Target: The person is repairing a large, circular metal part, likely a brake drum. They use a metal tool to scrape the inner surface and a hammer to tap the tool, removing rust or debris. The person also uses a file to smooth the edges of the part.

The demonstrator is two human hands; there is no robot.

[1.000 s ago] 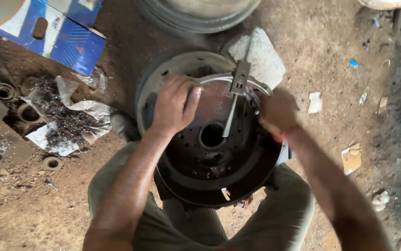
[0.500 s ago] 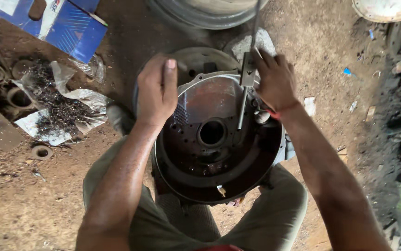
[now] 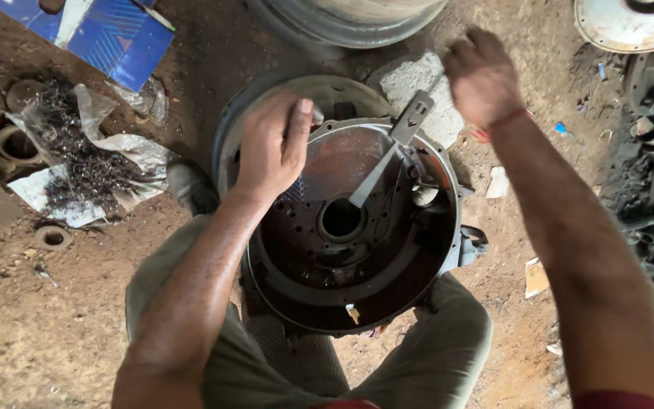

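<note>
Housing (image 3: 357, 250) lies under left hand (image 3: 272, 145), right hand (image 3: 484, 76) raised beyond.

The bell housing (image 3: 357, 257) stands between the knees; a flat lever (image 3: 387, 155) lies inside it, metal shavings (image 3: 77, 163) to its left.

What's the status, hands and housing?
Left hand flat on round metal housing rim. Right hand raised above, apart from it, holding nothing visible. Flat metal bar leans inside housing.
</note>
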